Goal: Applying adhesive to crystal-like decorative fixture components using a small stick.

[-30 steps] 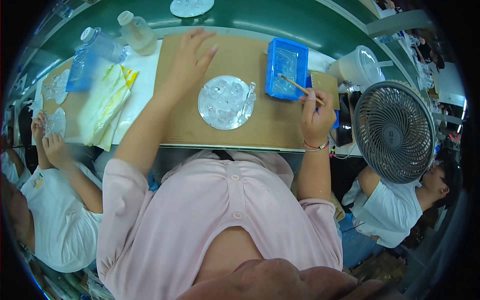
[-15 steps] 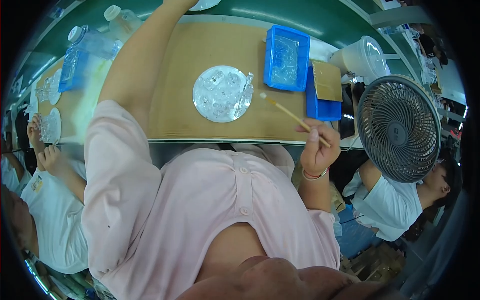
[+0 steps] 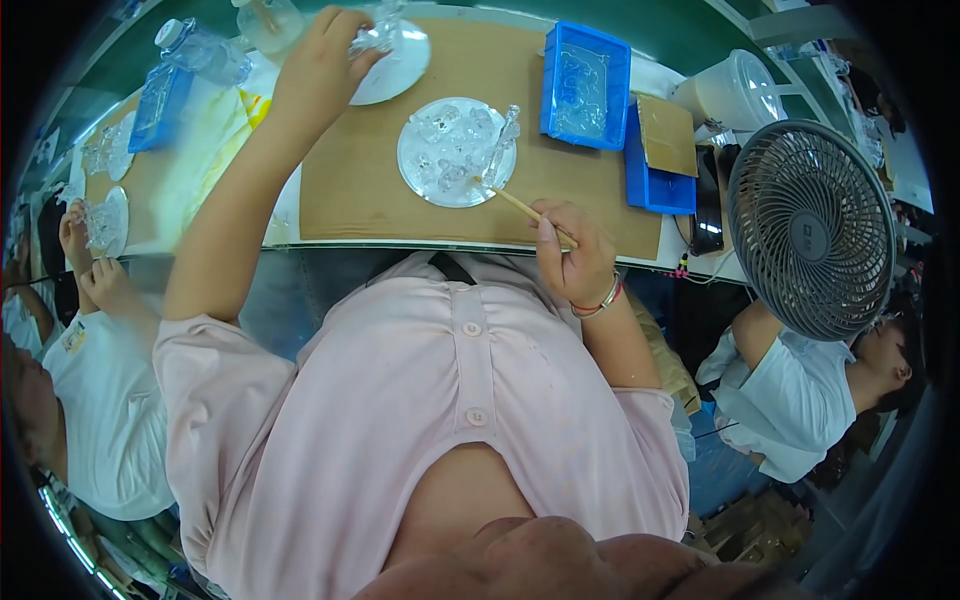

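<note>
My left hand (image 3: 322, 62) is closed on a clear plastic piece (image 3: 378, 36), held over a white round disc (image 3: 405, 72) at the far side of the table. A thin wooden-handled brush (image 3: 522, 209) is pinched in my right hand (image 3: 580, 252). Its tip meets the near edge of a second white disc (image 3: 420, 180), which lies nearer to me. Several clear, shiny pieces (image 3: 455, 135) stand on that disc, and a longer clear piece (image 3: 502, 148) leans along its right side. What exactly the clear pieces are, I cannot make out.
A blue tray (image 3: 546, 100) with clear contents and another blue box (image 3: 665, 195), partly under cardboard (image 3: 668, 138), stand at the right. Beyond are a translucent bucket (image 3: 715, 95) and a grey fan (image 3: 810, 235). Bottles (image 3: 205, 55) stand far left; a co-worker's hands (image 3: 105, 285) work there.
My left hand has come back into view with a clear piece. My right hand has moved left and up, bringing the brush tip to the disc. The whole view has shifted somewhat.
</note>
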Available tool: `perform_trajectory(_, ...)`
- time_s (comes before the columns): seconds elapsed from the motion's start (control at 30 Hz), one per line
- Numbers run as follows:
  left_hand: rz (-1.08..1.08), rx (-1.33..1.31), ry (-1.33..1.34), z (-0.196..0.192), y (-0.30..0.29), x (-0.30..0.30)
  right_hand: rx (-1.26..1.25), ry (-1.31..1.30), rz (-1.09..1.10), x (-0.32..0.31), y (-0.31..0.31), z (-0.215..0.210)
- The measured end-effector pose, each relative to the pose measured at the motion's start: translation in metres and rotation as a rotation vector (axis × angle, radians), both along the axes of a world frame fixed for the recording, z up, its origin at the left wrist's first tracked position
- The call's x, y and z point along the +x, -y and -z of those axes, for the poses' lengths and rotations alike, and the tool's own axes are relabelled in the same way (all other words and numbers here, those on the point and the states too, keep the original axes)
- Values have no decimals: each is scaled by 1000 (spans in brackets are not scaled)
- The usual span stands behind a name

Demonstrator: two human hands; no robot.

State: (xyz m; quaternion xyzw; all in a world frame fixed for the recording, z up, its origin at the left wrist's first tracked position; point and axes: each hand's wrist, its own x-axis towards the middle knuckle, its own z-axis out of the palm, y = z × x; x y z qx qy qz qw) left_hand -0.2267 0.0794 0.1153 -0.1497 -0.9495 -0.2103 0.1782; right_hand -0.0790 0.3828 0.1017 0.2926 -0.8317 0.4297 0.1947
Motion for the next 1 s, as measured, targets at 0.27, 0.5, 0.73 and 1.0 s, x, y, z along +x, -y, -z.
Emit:
perform_trajectory(0.27, -63, 222, -100, 11, -1, 48, 20, -16, -3, 11, -2, 1)
perform_trajectory(0.5, 320, 230, -123, -1, -45, 102, -21, -19, -6, 17, 10, -5)
perform_trajectory(0.73, 316, 311, 59, 9, -65, 112, -32, -13, -60, 16, 21, -2)
perform_trajectory(1.0, 251, 371, 21, 9, -58, 115, 19, -19, 207, -2, -10, 2)
